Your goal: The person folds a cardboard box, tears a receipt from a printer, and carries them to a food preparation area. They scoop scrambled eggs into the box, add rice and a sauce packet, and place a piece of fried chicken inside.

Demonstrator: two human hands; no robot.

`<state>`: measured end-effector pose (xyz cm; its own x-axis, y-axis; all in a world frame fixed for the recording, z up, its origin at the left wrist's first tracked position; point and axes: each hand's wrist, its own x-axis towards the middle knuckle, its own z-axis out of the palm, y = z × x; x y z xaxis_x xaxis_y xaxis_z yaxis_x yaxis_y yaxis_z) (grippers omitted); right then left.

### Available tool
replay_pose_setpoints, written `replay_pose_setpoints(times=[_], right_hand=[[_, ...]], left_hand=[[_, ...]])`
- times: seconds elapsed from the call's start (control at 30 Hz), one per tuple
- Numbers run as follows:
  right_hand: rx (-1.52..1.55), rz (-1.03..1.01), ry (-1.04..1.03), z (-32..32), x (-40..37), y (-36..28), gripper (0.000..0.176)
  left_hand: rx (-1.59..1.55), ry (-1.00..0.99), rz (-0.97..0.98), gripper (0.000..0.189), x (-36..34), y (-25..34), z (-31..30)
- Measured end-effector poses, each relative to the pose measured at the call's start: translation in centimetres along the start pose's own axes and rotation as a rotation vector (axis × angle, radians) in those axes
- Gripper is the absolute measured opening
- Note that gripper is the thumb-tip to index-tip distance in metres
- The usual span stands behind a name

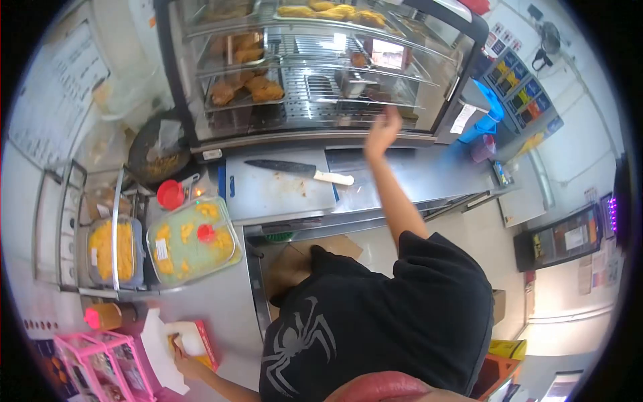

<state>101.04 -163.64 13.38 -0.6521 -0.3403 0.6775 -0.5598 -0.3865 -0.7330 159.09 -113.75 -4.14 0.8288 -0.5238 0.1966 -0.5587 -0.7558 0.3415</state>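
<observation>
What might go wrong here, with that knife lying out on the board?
1. The knife lies uncovered on the board, its handle close beside the raised right arm. If the right hand drops, it could bump the handle and knock the knife off the board.
2. The left hand is at a red box far off to the other side. With the arms spread so wide, one hand probably works unwatched, so the box might get nudged or spilled.

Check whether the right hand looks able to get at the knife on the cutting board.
Probably yes. The right hand is raised, seemingly empty, in front of the display case, just beyond the knife, whose pale handle points toward it. Nothing lies on the cutting board between them.
</observation>
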Motion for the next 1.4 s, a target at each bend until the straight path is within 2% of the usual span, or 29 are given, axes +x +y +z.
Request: replay_pose_setpoints(times=[0.03, 0.07, 0.1, 0.13, 0.2, 0.23, 0.33, 0.43, 0.53, 0.57, 0.6, 0.67, 0.73, 0.83, 0.9, 0.97, 1.07, 1.13, 1.3, 1.4], right_hand=[[-0.100, 0.060, 0.135, -0.7, 4.8, 4.5, 0.035], [-0.300, -0.014, 0.248, -1.8, 8.8, 7.1, 0.037], [-0.347, -0.020, 0.292, -2.9, 12.1, 9.0, 0.039], [-0.394, -0.026, 0.335, -3.9, 14.9, 10.8, 0.041], [-0.465, -0.038, 0.367, -5.4, 19.4, 15.3, 0.041], [-0.500, -0.045, 0.380, -5.7, 21.1, 16.7, 0.041], [-0.468, -0.071, 0.207, -6.4, 23.2, 18.7, 0.041], [-0.418, -0.124, 0.242, -6.6, 23.9, 18.9, 0.035], [-0.349, -0.137, 0.243, -7.1, 24.7, 19.6, 0.030], [-0.330, -0.133, 0.228, -7.0, 24.6, 19.8, 0.029], [-0.273, -0.090, 0.263, -6.8, 24.7, 19.5, 0.025], [-0.214, 0.043, 0.292, -6.5, 25.0, 18.6, 0.021], [-0.096, 0.065, 0.386, -5.9, 25.9, 20.2, 0.020], [-0.118, 0.142, 0.369, -6.3, 26.6, 21.3, 0.027], [0.021, 0.138, 0.368, -6.2, 27.1, 22.7, 0.029], [0.065, 0.168, 0.338, -6.1, 27.1, 21.5, 0.030], [-0.020, 0.181, 0.182, -4.1, 24.1, 18.4, 0.029], [0.126, 0.157, 0.127, -2.3, 21.3, 15.9, 0.023], [0.232, 0.177, -0.038, 2.8, 14.5, 11.4, 0.015], [0.257, 0.187, -0.069, 5.5, 11.5, 7.9, 0.017]], left_hand=[[0.001, 0.032, -0.046, 0.032, 0.1, 1.2, -0.4], [0.000, 0.062, -0.096, 0.031, -0.5, 3.0, -1.4], [-0.001, 0.090, -0.149, 0.031, -1.4, 4.7, -2.4], [-0.021, 0.210, -0.158, 0.031, -1.9, 6.9, -3.1], [-0.059, 0.451, -0.179, 0.032, -2.3, 12.7, -4.0], [-0.191, 0.481, -0.205, 0.034, -2.3, 15.8, -4.0], [-0.261, 0.546, -0.040, 0.033, -0.7, 21.2, -0.9], [-0.631, 0.518, 0.097, 0.030, 1.3, 28.9, 2.6], [-0.582, 0.388, 0.181, 0.029, 0.0, 38.9, 3.2], [-0.643, 0.399, 0.229, 0.030, -0.7, 41.9, 3.5], [-0.700, 0.410, 0.274, 0.031, -1.5, 44.5, 3.9], [-0.883, 0.279, 0.223, 0.032, -3.1, 47.9, 4.2], [-0.906, 0.243, 0.182, 0.031, -3.7, 48.6, 6.3], [-0.889, 0.226, 0.185, 0.031, -4.5, 49.5, 7.0], [-0.870, 0.235, 0.201, 0.032, -4.3, 49.7, 7.3], [-0.860, 0.250, 0.210, 0.031, -3.3, 49.0, 7.8], [-0.907, 0.167, 0.149, 0.031, -2.1, 50.2, 6.0], [-0.982, 0.173, 0.155, 0.031, -1.0, 50.4, 6.5], [-1.028, 0.143, 0.144, 0.030, 1.7, 48.5, 7.3], [-1.080, 0.086, 0.059, 0.030, 3.4, 47.0, 6.1]])
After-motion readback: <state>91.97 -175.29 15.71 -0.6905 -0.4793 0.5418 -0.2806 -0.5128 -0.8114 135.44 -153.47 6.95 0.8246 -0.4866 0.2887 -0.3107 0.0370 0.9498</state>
